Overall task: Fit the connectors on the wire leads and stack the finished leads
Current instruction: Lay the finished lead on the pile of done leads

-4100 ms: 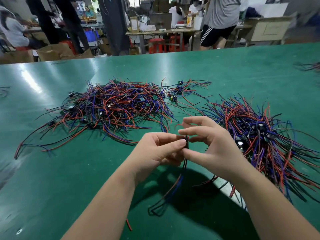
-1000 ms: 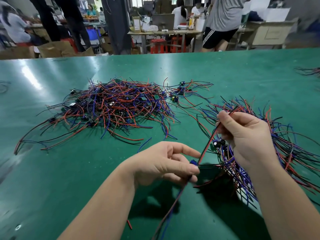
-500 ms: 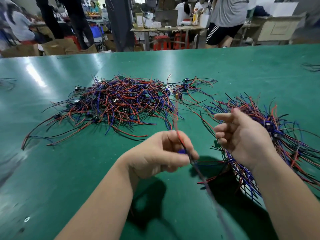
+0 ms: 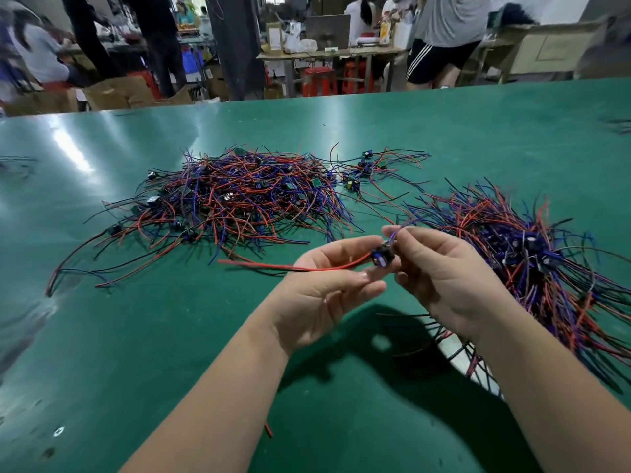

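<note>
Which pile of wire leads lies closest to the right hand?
The right-side pile, just behind the right hand; the larger pile lies farther off to the left.

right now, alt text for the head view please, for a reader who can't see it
The left hand and right hand pinch a small dark connector between them above a green table, a red lead trailing left from it. Beyond lie two tangled heaps of red, blue and black leads, the left pile and the right pile.

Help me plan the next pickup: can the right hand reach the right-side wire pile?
Probably yes: the wire pile lies just beside the right hand, nothing between; its fingers pinch a small black connector, though.
</note>
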`<state>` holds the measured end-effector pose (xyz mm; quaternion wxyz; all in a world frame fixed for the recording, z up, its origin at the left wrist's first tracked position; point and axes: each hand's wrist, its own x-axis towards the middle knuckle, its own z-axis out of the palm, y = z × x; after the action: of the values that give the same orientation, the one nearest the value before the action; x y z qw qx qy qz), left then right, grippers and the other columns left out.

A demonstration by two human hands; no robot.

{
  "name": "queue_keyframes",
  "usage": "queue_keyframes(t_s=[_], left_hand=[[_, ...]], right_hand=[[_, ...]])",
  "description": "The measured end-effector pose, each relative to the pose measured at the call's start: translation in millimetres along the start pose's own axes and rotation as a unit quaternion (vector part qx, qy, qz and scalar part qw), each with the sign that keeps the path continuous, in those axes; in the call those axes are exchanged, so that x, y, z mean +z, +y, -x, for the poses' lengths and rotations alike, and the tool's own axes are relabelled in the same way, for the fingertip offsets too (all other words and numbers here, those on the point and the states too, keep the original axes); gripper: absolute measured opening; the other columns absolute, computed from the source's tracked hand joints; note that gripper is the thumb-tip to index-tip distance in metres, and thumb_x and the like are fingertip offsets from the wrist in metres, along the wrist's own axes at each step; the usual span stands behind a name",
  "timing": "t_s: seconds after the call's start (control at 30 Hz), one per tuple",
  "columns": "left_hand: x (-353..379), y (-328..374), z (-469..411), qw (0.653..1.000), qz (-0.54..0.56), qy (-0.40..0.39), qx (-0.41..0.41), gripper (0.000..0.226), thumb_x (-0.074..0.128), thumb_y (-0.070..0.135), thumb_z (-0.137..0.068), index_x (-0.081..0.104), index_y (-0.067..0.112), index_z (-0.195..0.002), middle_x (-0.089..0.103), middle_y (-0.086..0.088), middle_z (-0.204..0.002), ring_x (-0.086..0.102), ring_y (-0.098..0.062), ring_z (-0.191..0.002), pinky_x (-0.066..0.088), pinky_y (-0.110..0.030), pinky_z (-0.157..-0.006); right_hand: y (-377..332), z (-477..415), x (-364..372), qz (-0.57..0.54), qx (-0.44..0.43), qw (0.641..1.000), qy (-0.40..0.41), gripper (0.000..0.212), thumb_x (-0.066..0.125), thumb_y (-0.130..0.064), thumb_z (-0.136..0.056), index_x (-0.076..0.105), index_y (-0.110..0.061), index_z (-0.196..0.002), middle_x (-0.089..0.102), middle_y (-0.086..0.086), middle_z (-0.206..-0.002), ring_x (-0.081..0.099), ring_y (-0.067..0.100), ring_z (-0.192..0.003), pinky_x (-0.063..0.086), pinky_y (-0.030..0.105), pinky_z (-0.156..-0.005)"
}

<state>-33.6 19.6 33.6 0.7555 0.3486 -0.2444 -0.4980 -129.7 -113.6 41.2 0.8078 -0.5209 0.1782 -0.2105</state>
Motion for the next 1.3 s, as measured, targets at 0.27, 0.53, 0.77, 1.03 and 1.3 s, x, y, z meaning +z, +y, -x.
queue_keyframes(t_s=[0.27, 0.53, 0.77, 1.03, 1.3], left_hand=[[0.3, -0.5, 0.9, 0.997, -0.032, -0.065, -0.006, 0.043, 0.050, -0.011, -0.082, 0.070, 0.012, -0.113, 0.068, -0.006, -0.117, 0.064, -0.018, -0.111, 0.056, -0.021, -0.076], [-4.4, 0.6, 5.6, 0.977, -0.111, -0.182, 0.001, 0.044, 0.060, 0.001, -0.085, 0.064, 0.022, -0.124, 0.061, 0.009, -0.129, 0.054, -0.017, -0.123, 0.046, -0.037, -0.102], [-0.8, 1.2, 1.8, 0.982, -0.057, -0.171, -0.055, 0.039, 0.052, 0.003, -0.088, 0.066, 0.020, -0.120, 0.067, -0.001, -0.120, 0.064, -0.020, -0.110, 0.053, -0.036, -0.092], [2.7, -19.8, -3.2, 0.963, -0.251, 0.077, -0.056, 0.008, 0.076, 0.009, -0.073, 0.072, 0.011, -0.066, 0.068, -0.001, -0.063, 0.060, -0.007, -0.052, 0.052, -0.019, -0.052], [9.4, -15.5, 4.2, 0.934, -0.332, 0.025, -0.132, 0.017, 0.075, 0.003, -0.077, 0.071, 0.014, -0.065, 0.067, -0.001, -0.061, 0.061, -0.007, -0.051, 0.048, -0.017, -0.049]], right_hand=[[-9.3, 4.2, 0.3, -0.020, -0.019, 1.000, -0.010, 0.012, 0.065, -0.018, -0.066, 0.077, -0.014, -0.068, 0.067, -0.001, -0.066, 0.058, 0.006, -0.057, 0.042, 0.013, -0.047], [-18.2, 11.1, -3.2, -0.068, 0.025, 0.996, -0.055, 0.014, 0.065, -0.021, -0.066, 0.074, -0.012, -0.062, 0.063, 0.000, -0.058, 0.059, 0.005, -0.050, 0.045, 0.014, -0.047], [-17.7, 10.4, -8.1, -0.065, 0.091, 0.992, -0.066, 0.015, 0.060, -0.021, -0.066, 0.069, -0.009, -0.070, 0.057, 0.001, -0.062, 0.054, 0.011, -0.054, 0.038, 0.025, -0.064], [2.7, 2.1, -8.9, 0.175, 0.057, 0.983, 0.011, 0.012, 0.076, -0.015, -0.069, 0.073, -0.004, -0.071, 0.058, 0.005, -0.057, 0.045, 0.010, -0.048, 0.038, 0.014, -0.042], [-6.7, -3.9, -16.2, 0.100, -0.018, 0.987, 0.127, 0.017, 0.069, -0.010, -0.082, 0.071, -0.005, -0.066, 0.058, 0.001, -0.056, 0.045, 0.005, -0.044, 0.032, 0.013, -0.037]])
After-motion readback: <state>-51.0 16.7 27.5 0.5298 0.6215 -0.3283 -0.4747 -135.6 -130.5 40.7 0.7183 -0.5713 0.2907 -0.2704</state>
